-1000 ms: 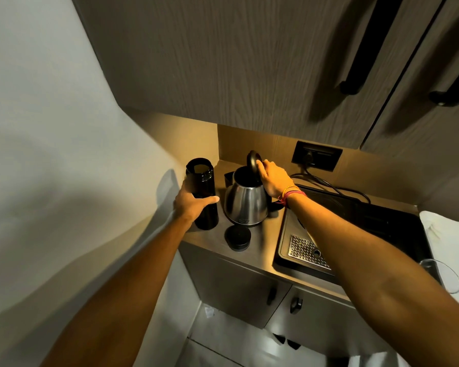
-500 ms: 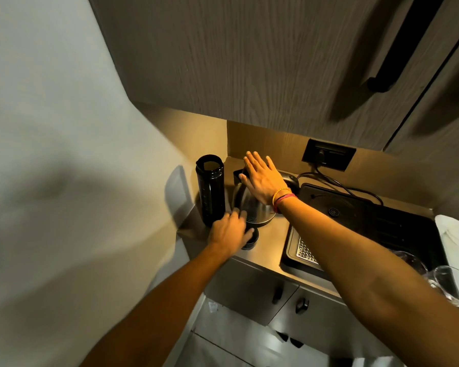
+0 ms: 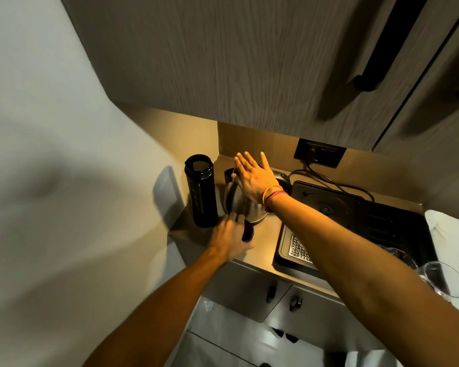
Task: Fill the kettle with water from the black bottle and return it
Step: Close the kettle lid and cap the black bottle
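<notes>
A second ago the left hand (image 3: 229, 238) was wrapped round the black bottle (image 3: 200, 193) and the right hand (image 3: 253, 178) held the kettle (image 3: 239, 202) lid up; now the left has let go and dropped to the small black cap (image 3: 248, 232) lying on the worktop (image 3: 263, 250), fingers curling onto it, though whether its grip has closed I cannot tell. The right hand lies flat, fingers spread, pressing on the kettle's top, gripping nothing. That suggests pouring is finished and the lid is being shut, leaving the bottle to be capped. The bottle stands upright and uncapped, just left of the kettle, in the worktop's corner. Counted: one bottle, one cap, one kettle, two hands, and at least two glasses (image 3: 444, 280) at the right edge.
</notes>
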Tool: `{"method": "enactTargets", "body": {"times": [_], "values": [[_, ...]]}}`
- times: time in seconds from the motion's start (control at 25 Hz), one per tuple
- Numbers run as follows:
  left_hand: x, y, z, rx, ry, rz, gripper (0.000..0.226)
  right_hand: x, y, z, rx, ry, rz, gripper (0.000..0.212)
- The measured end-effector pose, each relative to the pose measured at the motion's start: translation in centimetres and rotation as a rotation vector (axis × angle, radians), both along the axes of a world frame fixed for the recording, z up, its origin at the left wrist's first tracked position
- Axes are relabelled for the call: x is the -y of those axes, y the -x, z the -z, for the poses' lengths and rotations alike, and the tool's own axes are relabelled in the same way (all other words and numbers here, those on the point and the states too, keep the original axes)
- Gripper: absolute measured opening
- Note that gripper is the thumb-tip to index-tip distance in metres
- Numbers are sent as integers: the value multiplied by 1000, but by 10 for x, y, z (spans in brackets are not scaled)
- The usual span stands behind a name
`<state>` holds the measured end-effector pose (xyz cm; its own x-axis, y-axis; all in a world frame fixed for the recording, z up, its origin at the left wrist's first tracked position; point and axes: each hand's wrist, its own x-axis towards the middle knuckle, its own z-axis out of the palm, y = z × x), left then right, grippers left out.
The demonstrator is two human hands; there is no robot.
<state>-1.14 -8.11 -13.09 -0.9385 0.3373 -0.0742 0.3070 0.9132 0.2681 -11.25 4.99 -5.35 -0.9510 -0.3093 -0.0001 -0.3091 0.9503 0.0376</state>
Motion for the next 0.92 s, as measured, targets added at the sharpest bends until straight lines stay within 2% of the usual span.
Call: {"method": "enactTargets", "body": {"times": [0.08, 0.2, 0.28, 0.32, 0.44, 0.6, 0.92], "values": [[8, 3, -29, -170, -126, 42, 70, -1, 0, -2, 24, 50, -10, 65], [24, 18, -81, -588, -232, 165, 68, -10, 0, -9, 83, 44, -85, 67], [34, 33, -117, -774, -170, 141, 69, -14, -1, -14, 104, -5, -134, 71], [38, 42, -134, -796, -105, 88, 72, -15, -2, -15, 93, -8, -136, 70], [55, 61, -166, -654, 115, -103, 77, -5, -7, -18, 76, 77, -82, 72], [78, 73, -163, -502, 269, -83, 81, -1, -10, -16, 102, 89, -66, 77], [87, 80, -155, -437, 162, -131, 75, -32, -19, -13, 87, 167, 30, 85]]}}
